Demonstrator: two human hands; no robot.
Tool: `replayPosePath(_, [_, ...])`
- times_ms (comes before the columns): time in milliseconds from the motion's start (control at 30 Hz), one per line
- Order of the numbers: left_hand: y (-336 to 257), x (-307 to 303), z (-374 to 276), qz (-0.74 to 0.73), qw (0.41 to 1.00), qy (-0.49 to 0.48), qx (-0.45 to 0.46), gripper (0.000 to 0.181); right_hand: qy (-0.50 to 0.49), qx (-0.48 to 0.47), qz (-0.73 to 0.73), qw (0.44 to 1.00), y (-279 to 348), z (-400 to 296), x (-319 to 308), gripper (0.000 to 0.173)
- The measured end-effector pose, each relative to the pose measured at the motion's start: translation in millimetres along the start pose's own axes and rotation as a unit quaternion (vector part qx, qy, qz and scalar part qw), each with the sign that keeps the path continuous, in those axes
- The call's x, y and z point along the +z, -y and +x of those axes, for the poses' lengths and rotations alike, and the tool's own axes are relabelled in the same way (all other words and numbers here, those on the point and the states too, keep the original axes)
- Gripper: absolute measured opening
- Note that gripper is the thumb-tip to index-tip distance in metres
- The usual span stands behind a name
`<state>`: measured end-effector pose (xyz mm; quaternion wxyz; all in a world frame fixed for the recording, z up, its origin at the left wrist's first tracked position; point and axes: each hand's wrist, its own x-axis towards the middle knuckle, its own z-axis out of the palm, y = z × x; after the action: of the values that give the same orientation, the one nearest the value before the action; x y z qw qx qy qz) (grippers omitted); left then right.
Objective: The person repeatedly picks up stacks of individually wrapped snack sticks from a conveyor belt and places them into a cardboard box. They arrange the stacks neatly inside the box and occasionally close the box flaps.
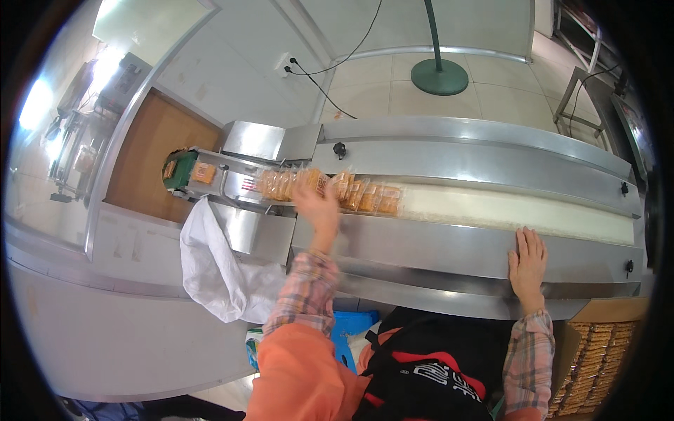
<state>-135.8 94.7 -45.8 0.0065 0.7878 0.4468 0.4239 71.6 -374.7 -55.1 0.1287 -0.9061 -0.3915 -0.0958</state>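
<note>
A row of clear-wrapped orange snack packets [388,200] leans along the left part of a pale conveyor belt [474,210] between steel side rails. My left hand [315,202] is over the row, its fingers on or just above the packets; blur hides whether it grips one. Flat on the near steel rail, at the right, lies my right hand [528,263], holding nothing, fingertips near the belt's edge. Farther left, a single wrapped packet [203,172] lies on the narrower feed conveyor, and another packet [169,169] is at the green belt end [181,169] by the wall opening.
A white sack [210,268] hangs by the conveyor's near left side. At the lower right stands a cardboard box [605,310] filled with rows of packets. Black knobs [339,151] stick up from the rails. Beyond are a green round stand base [439,77] and a metal-legged table [590,100].
</note>
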Motion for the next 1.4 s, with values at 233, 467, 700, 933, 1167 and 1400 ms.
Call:
replayPosePath(233, [122, 15, 82, 0.139, 0.983, 0.046, -0.107, 0.059, 0.013, 0.015, -0.015, 1.000, 3, 3, 1, 0.053])
replayPosePath(467, [111, 37, 93, 0.216, 0.956, 0.130, -0.151, 0.058, 0.021, 0.019, -0.018, 0.999, 2, 2, -1, 0.055])
replayPosePath(700, [73, 23, 123, 0.187, 0.929, 0.261, -0.187, 0.068, -0.010, 0.083, 0.023, 0.996, 7, 25, -4, 0.042])
replayPosePath(933, [145, 43, 113, 0.028, 0.963, 0.215, -0.160, 0.060, 0.015, 0.092, 0.126, 0.988, 24, 67, 5, 0.030])
replayPosePath(1167, [6, 25, 64, -0.184, 0.870, 0.430, -0.155, 0.042, 0.118, 0.172, 0.101, 0.973, 5, 100, 9, 0.036])
replayPosePath(1400, [-144, 30, -28, -0.430, 0.699, 0.549, -0.160, 0.038, 0.112, 0.406, 0.427, 0.800, -105, 109, 4, 0.041])
